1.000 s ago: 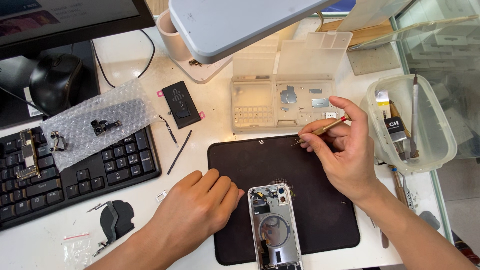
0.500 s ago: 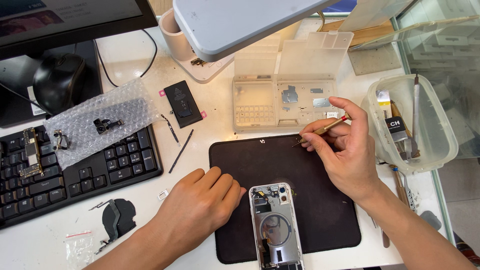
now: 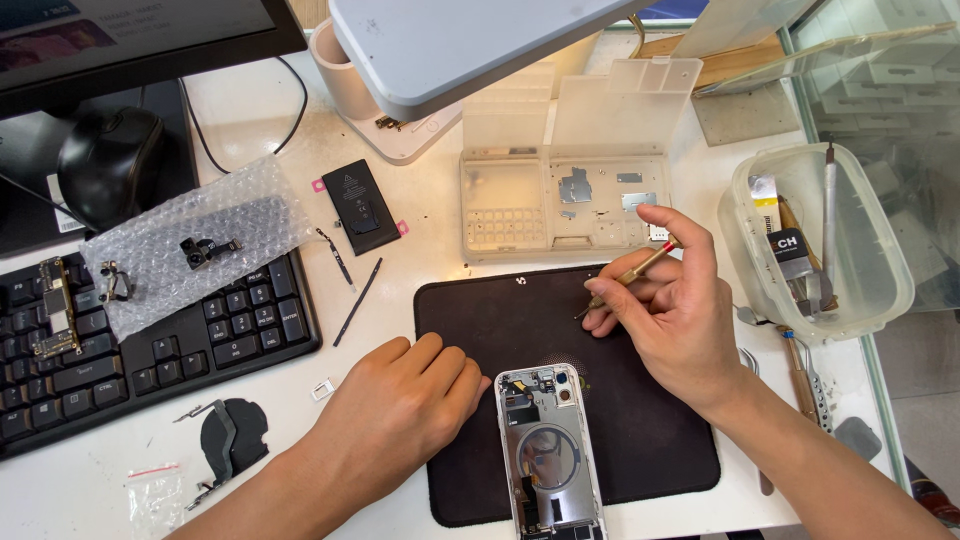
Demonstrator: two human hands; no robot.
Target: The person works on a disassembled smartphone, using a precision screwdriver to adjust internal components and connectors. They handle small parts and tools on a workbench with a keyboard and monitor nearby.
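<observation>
- Head view: my right hand (image 3: 672, 310) pinches a thin screwdriver (image 3: 628, 279) between thumb and fingers, tip down and left, hovering over the upper edge of the black mat (image 3: 660, 440).
- My left hand (image 3: 400, 405) lies loosely curled on the mat's left edge with nothing in it, knuckles just beside the opened phone (image 3: 548, 455).
- The phone lies on the lower middle of the mat, back housing up, its insides showing, the lower end running out of frame.
- I judge the work calls for a steady brace: keep the left hand pressed close to the phone so it cannot slide, and bring the driver tip down upright onto a screw, not at a slant, or it may slip and scratch the small parts near the camera end.
- Any loose screw is best carried straight to the open parts tray (image 3: 565, 205) just above the mat.
- Surface: a white table (image 3: 420, 245), crowded. A keyboard (image 3: 150, 345) sits at the left with bubble wrap (image 3: 195, 240) and small parts across it; a battery (image 3: 360, 205) lies near the middle.
- A clear tub (image 3: 880, 300) of tools stands at the right; a mouse (image 3: 110, 165) and a monitor (image 3: 140, 40) at the upper left.
- A lamp head (image 3: 470, 45) hangs over the top; a glass panel borders the right.
</observation>
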